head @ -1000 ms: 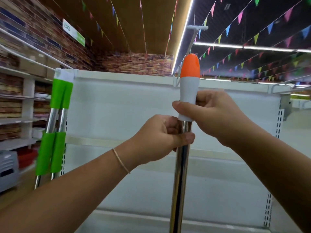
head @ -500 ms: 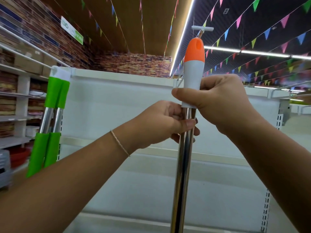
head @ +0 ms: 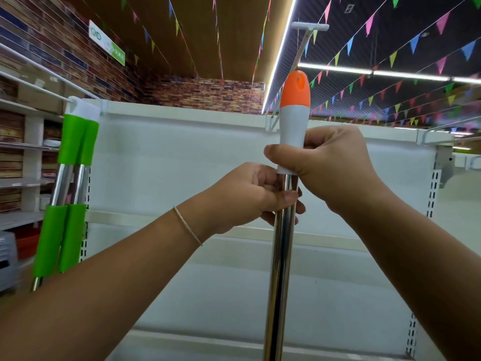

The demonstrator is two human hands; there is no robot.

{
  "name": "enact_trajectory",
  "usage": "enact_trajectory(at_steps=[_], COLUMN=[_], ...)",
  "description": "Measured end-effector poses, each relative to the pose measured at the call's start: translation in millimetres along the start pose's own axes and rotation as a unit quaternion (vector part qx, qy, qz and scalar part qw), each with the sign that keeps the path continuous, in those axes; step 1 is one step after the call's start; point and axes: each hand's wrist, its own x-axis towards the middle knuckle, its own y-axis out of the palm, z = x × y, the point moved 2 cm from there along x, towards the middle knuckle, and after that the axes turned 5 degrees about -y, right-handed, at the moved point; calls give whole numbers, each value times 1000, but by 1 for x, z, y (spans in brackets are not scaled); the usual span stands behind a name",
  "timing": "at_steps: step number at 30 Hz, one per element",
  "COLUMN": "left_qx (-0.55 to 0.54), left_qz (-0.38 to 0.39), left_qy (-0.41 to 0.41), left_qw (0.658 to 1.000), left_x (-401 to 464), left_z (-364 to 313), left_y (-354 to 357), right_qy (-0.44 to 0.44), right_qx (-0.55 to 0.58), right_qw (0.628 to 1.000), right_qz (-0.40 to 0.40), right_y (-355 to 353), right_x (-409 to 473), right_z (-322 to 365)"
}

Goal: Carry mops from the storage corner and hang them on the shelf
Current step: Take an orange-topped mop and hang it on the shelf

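The mop (head: 282,230) stood upright in front of the white shelf (head: 182,157), its shiny steel pole topped by a white grip with an orange cap that had a hanging hole. Two more mops with green sleeves (head: 70,183) on steel poles already hung side by side, slightly tilted, from the shelf's top left corner.

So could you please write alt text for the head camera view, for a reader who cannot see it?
Both hands hold a mop handle upright before a white shelf: the right hand grips its white-and-orange grip, the left hand grips the steel pole just below. Two green-handled mops already hang at the shelf's left end.
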Motion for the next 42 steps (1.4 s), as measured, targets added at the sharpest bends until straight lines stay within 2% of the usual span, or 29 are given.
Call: enact_trajectory(at_steps=[14,21,28,34,42], left_qx=[-11,-12,-30,-82,-105], left_qz=[31,34,-20,-128,-177], left_qy=[31,-5,-24,-74,-84], left_qw=[999,999,999,986,975], left_x=[8,16,26,44,62], left_z=[-7,13,38,68,106], left_y=[-8,-7,-3,9,12], right_qy=[-78,-38,13,62,105], right_qx=[-40,-46,-19,-42,-67], right_qw=[995,998,999,997,992], right_qz=[-42,-36,-33,-32,-23], right_y=[-1,11,26,45,60], right_x=[7,8,10,25,41], right_z=[2,-21,-48,-79,-102])
